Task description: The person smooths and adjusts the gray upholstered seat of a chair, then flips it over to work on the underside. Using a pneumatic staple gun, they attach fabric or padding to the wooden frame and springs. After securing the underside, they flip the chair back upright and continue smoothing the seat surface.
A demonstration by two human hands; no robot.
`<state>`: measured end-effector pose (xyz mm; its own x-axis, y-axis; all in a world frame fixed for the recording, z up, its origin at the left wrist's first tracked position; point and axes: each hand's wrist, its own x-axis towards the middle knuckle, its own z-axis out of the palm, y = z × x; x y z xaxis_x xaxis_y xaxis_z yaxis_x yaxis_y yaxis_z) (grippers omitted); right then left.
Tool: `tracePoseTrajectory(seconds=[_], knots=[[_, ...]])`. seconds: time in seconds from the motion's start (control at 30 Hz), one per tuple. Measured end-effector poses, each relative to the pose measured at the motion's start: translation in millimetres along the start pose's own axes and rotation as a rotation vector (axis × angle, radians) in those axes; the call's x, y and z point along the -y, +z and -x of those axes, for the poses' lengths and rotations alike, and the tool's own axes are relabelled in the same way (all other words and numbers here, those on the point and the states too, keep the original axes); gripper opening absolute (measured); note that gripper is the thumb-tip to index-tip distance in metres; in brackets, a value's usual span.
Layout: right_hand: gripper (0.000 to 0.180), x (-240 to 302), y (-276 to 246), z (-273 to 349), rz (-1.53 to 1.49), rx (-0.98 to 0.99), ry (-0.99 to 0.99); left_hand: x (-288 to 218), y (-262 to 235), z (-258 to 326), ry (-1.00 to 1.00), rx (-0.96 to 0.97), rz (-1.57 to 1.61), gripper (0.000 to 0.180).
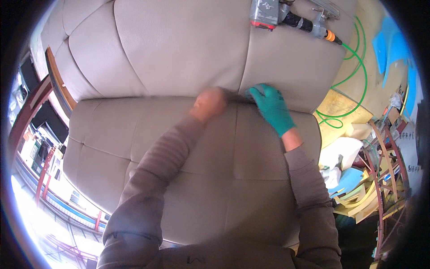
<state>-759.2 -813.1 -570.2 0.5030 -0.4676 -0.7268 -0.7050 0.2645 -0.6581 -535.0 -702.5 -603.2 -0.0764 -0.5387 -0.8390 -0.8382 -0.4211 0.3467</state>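
Observation:
Two padded taupe leather-like sections lie one beyond the other, the far upholstered section [183, 45] and the near upholstered section [201, 193], with a gap running crosswise between them. At this gap my bare left hand [209, 104] is smeared by motion, so its fingers cannot be read. Just to its right, my right hand [272, 107] in a teal glove has its fingers bent and closed at the same gap. A dark blurred strip [235, 96] shows between the two hands. Whatever the gloved fingertips hold is hidden.
A taped grey pneumatic staple gun [268, 15] lies on the far section at the upper right, joined to a green air hose [366, 80] that loops down the right side. Foam offcuts [363, 197] and a reddish metal frame [380, 197] stand at right; a curved brown frame [58, 80] at left.

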Motion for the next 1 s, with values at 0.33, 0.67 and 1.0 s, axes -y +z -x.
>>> tracePoseTrajectory(seconds=[0.33, 0.67, 1.0], knots=[[0.039, -13, 57, -29, 0.306, 0.297, -0.024, 12, -9, 7, -0.203, -0.069, -0.027, 0.025], [0.032, 11, -26, -5, -0.333, 0.119, -0.435, 85, -94, 79, -0.21, -0.138, -0.149, 0.031], [0.034, 85, -13, -2, -0.385, 0.233, 0.019, 213, -170, 166, -0.339, -0.336, 0.067, 0.034]])
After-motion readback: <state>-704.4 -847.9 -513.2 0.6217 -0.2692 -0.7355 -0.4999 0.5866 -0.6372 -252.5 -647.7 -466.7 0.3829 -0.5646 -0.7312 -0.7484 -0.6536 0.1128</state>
